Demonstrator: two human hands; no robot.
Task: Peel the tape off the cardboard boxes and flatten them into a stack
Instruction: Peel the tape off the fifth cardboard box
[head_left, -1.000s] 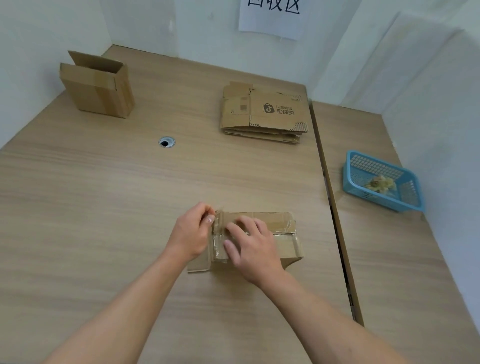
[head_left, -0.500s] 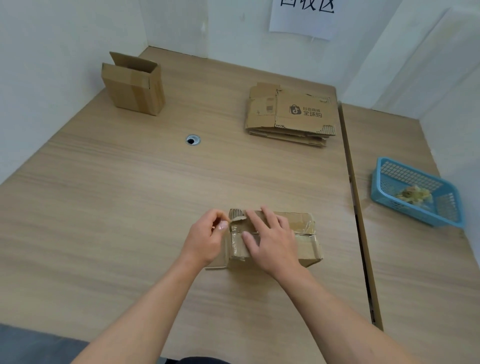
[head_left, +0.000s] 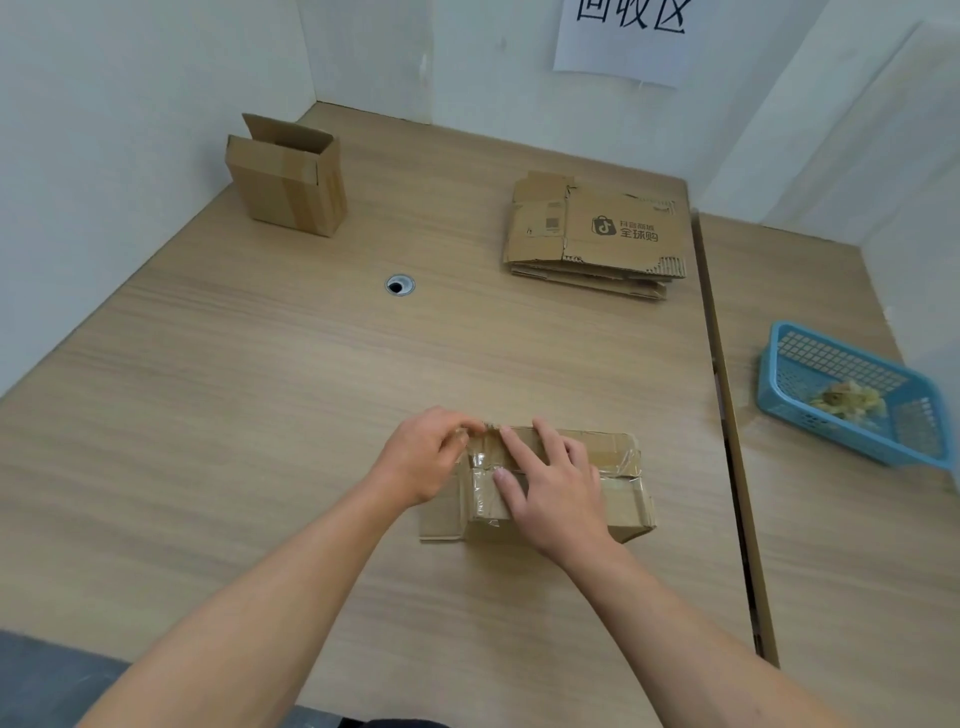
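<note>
A small taped cardboard box (head_left: 618, 493) lies on the wooden table (head_left: 260, 426) in front of me, with clear tape (head_left: 480, 462) across its top. My left hand (head_left: 423, 457) pinches the tape's end at the box's far left corner. My right hand (head_left: 550, 483) presses flat on the box top with spread fingers. A stack of flattened boxes (head_left: 597, 234) lies at the back of the table. An upright box (head_left: 288, 174) with an open top flap stands at the back left.
A blue plastic basket (head_left: 852, 395) holding crumpled tape sits on the adjoining table to the right, past the seam (head_left: 727, 415). A cable hole (head_left: 400, 285) is in the tabletop. Walls close in the back and left; a paper sign (head_left: 623, 36) hangs there.
The view shifted left, so everything sits further right in frame. My left hand's pinch has moved up to the box's far left corner; my right hand keeps pressing the top.
</note>
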